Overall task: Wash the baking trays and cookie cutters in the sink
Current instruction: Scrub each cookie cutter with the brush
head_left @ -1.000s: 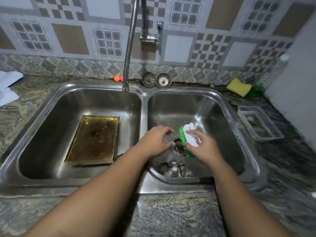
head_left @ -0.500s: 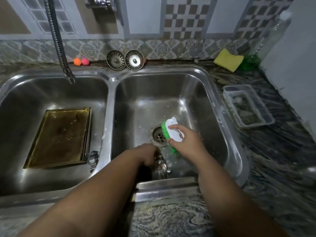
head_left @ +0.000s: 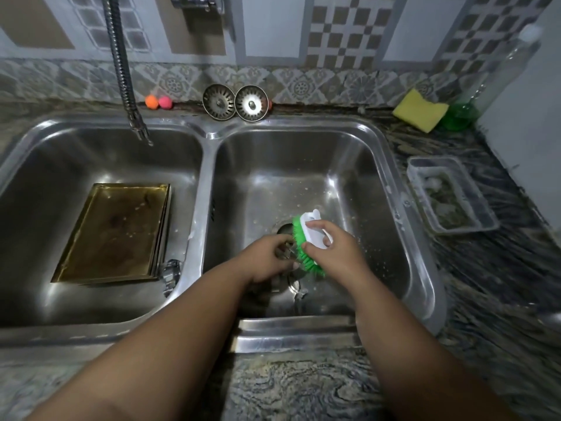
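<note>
Over the drain of the right basin (head_left: pixel 349 165), my left hand (head_left: pixel 264 259) holds a small metal cookie cutter (head_left: pixel 285 252). My right hand (head_left: pixel 331 250) grips a scrub brush (head_left: pixel 306 247) with a white handle and green bristles, and the bristles touch the cutter. More metal cutters (head_left: pixel 293 287) lie on the basin floor just below my hands, partly hidden. A gold baking tray (head_left: pixel 115 232) rests flat in the left basin (head_left: pixel 76 165). One more cutter (head_left: pixel 171 271) sits by that tray's near right corner.
The flexible faucet hose (head_left: pixel 123 68) hangs over the left basin. Two metal strainers (head_left: pixel 235 102) lean on the back ledge beside orange and pink balls (head_left: pixel 158 102). A yellow sponge (head_left: pixel 420 110), a green-bottomed bottle (head_left: pixel 485 86) and a clear plastic tub (head_left: pixel 449 196) sit on the right counter.
My left hand reached down among the cutters, closed on one and lifted it to the brush. The view has shifted to the right and closer to the right basin.
</note>
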